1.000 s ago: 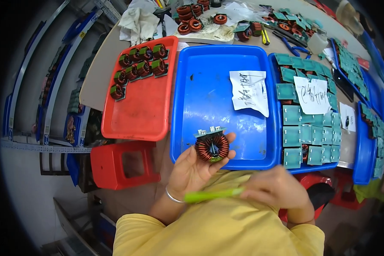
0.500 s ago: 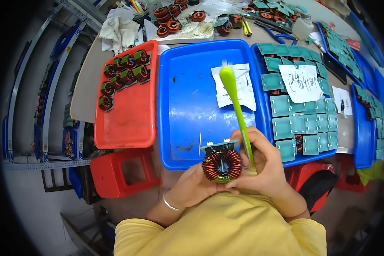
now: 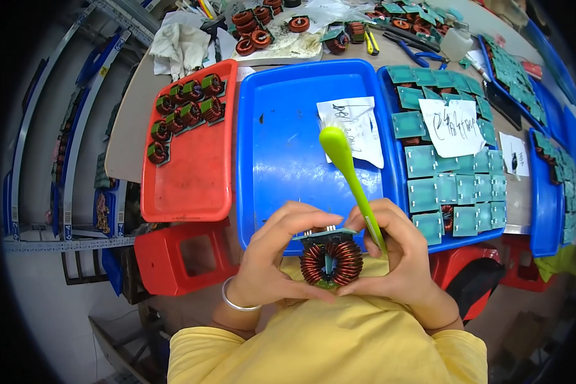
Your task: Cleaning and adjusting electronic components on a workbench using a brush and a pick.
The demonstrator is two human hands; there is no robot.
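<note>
Close to my body, between both hands, is a toroidal coil (image 3: pixel 331 261) with dark copper windings, fixed to a small green circuit board on its upper side. White pins stand up from that board. My left hand (image 3: pixel 269 262) wraps its left side, fingers at the board's edge and thumb beneath. On the other side my right hand (image 3: pixel 397 256) grips it with fingers and thumb, while a lime-green brush (image 3: pixel 349 166) is tucked in the same hand. The brush's bristle end points up and away over the blue tray (image 3: pixel 281 179).
At the left, a red tray (image 3: pixel 185 192) bears several coil assemblies. A second blue tray (image 3: pixel 390 240) on the right holds rows of green boards and a paper note (image 3: pixel 451 128). Loose coils (image 3: pixel 260 38), pliers (image 3: pixel 416 56) and a white cloth (image 3: pixel 179 48) lie at the back.
My left hand has moved its fingers up around the coil's board. The coil has turned slightly, and the brush head has shifted a little left and nearer.
</note>
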